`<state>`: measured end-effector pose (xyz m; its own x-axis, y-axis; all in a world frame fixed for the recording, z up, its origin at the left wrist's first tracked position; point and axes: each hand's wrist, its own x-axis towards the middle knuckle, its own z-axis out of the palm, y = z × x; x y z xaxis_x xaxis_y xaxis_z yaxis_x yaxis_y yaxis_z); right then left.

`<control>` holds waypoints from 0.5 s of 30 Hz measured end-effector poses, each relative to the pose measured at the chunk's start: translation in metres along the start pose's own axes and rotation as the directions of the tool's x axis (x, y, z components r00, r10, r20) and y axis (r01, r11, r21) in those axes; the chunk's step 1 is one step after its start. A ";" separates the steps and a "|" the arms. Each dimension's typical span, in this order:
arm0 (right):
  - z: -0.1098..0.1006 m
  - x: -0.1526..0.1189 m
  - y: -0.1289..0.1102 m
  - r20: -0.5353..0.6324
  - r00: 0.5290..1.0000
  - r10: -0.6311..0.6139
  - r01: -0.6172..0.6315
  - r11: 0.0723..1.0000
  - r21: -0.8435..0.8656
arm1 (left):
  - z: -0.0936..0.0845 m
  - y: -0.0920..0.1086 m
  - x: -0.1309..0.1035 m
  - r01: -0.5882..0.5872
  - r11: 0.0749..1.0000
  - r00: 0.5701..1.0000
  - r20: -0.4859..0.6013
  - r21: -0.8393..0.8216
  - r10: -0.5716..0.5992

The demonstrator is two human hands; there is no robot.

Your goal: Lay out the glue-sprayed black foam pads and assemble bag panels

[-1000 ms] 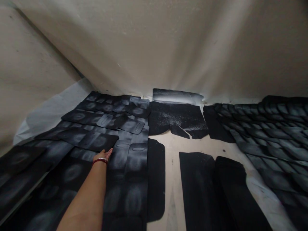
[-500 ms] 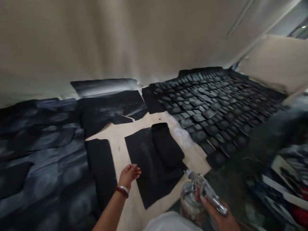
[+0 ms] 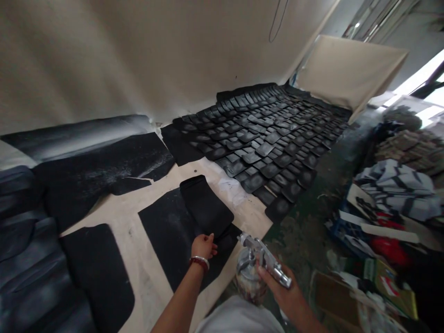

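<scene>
No text, label or number is legible anywhere.

Head view, looking down (forward).

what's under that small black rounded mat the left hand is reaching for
The small black rounded mat lies on a larger flat black sheet, on beige floor covering. What's directly beneath is covered. Left hand touches its edge.

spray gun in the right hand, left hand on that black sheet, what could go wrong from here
1. The spray gun is held in the right hand close to the left hand; a spray could catch the fingers on the black sheet.
2. That sheet lies over a larger black piece; pulling it might drag or shift the one below.
3. The small black pieces lie in rows just beyond; overspray may drift onto them.
</scene>
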<state>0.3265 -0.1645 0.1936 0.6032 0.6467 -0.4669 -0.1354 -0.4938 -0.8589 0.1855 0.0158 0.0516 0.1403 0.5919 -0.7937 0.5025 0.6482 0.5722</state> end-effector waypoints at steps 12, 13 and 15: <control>-0.016 0.010 0.019 0.055 0.997 0.048 -0.045 0.998 -0.052 | 0.006 -0.011 0.007 0.067 0.963 0.997 0.055 -0.262 -0.055; -0.012 0.011 0.017 0.075 0.996 0.039 -0.035 0.998 -0.055 | 0.005 -0.011 0.006 0.063 0.959 0.997 0.053 -0.275 -0.050; -0.004 0.013 0.010 0.128 0.992 0.012 -0.003 0.997 -0.071 | 0.003 -0.011 0.004 0.060 0.952 0.997 0.055 -0.299 -0.045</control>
<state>0.3363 -0.1631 0.1798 0.4962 0.7095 -0.5004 -0.0815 -0.5357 -0.8404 0.1833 0.0092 0.0414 0.1647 0.5347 -0.8288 0.2316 0.7959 0.5594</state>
